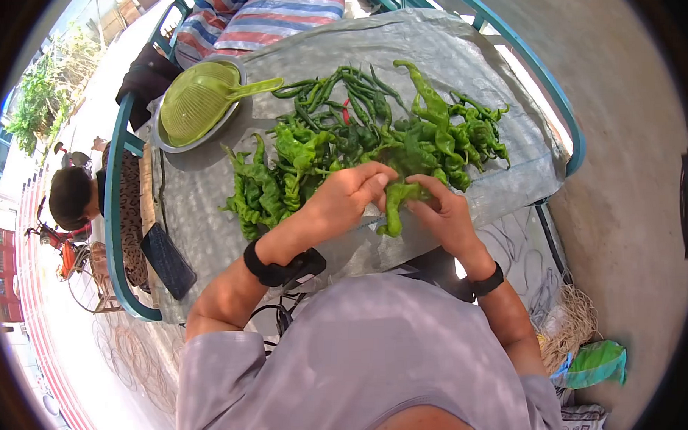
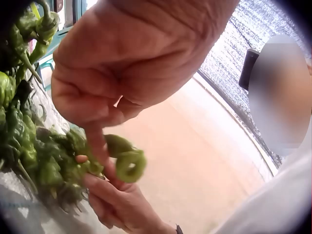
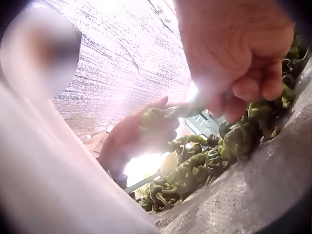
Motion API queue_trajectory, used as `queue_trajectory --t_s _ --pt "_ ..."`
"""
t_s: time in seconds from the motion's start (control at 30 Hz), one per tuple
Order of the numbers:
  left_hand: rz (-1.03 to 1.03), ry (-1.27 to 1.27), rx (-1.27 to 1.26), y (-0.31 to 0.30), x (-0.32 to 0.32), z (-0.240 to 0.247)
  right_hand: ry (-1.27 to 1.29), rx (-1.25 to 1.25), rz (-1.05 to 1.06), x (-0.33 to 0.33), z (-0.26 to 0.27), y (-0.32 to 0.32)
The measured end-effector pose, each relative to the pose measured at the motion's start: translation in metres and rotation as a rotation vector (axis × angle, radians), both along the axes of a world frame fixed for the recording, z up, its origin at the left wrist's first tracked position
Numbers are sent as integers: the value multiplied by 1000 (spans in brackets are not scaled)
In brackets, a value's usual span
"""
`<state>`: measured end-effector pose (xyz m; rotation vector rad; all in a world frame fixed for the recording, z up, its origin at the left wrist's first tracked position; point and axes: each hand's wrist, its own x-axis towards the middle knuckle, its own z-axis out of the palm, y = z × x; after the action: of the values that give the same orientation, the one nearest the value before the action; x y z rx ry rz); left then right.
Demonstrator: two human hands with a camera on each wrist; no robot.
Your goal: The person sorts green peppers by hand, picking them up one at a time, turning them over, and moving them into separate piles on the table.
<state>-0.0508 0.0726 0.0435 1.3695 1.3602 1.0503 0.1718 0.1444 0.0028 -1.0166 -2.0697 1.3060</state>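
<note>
As fingers (image 1: pixel 432 184) pinch a pepper (image 1: pixel 393 207), sheet edge (image 1: pixel 503 209) near.

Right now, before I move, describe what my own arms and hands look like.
Your left hand and right hand are ungloved, the forearms uncovered. Loose, short, pale grey-lilac fabric sleeves cover the upper arms. The left wrist wears a broad black strap with a boxy, mostly dark device; the right wrist wears a black band.

Upper garment (image 1: pixel 379 350): plain pale grey-mauve, short sleeves, rounded neckline. Left wrist: black band (image 1: pixel 264 265) with dark rectangular unit. Right wrist: black band (image 1: pixel 488 279).
</note>
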Motion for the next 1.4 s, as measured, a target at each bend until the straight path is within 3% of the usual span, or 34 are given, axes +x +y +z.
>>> queue_trajectory --t_s 0.07,0.17,0.23,0.33,0.4,0.47,0.5,0.57,0.7,0.77,0.8,0.9,1.0,1.2,1.3,1.4 --pt "-24 -91 -147 -1 -7 23 173 -188 61 4 3 3" --pt "-175 162 169 0 -3 10 215 -314 125 4 1 14" --pt "-215 137 268 6 9 -2 185 -296 164 2 -4 15" --pt "-164 251 401 13 18 -8 28 -114 190 -3 0 12" --pt "4 206 428 16 15 -4 -263 107 155 1 18 10" --pt "198 303 305 16 6 10 -268 108 97 6 16 10" --pt "334 -48 260 17 10 10 -272 107 71 9 15 10" --pt "467 67 208 20 -2 21 -281 60 104 15 15 11" --pt "605 630 121 9 -30 48 -321 115 162 21 15 14" --pt "702 782 155 8 -46 48 -393 330 155 24 14 16" --pt "718 888 91 7 -56 45 -425 440 149 25 14 16" --pt "805 1028 258 5 -71 26 -454 553 87 23 29 15" --pt "658 935 144 -1 -70 24 -431 654 7 25 33 20" --pt "693 911 236 5 -63 35 -478 745 -92 23 66 30" --pt "682 706 396 5 -51 43 -274 600 -132 22 63 39" --pt "554 712 623 6 -39 42 -47 134 -238 21 78 41"
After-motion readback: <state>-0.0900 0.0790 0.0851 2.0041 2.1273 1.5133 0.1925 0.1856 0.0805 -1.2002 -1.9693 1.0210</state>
